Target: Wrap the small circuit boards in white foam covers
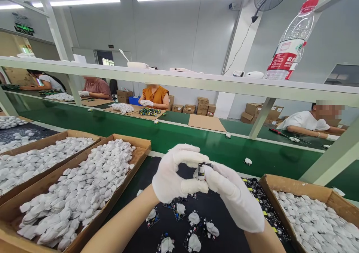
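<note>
My left hand, in a white glove, curls its thumb and fingers around a small circuit board with dark parts and a white piece on it. From the other side my right hand, gloved too, closes its fingertips on the same board. Both hands hold it raised over a black mat. Below them on the mat lie several small circuit boards with white soft-looking lumps on them. My fingers cover part of the held board.
Cardboard trays of white pieces stand at left, another tray at right beside a dark board panel. Beyond runs a green conveyor carrying small pieces. A shelf with a bottle crosses above. Co-workers sit opposite.
</note>
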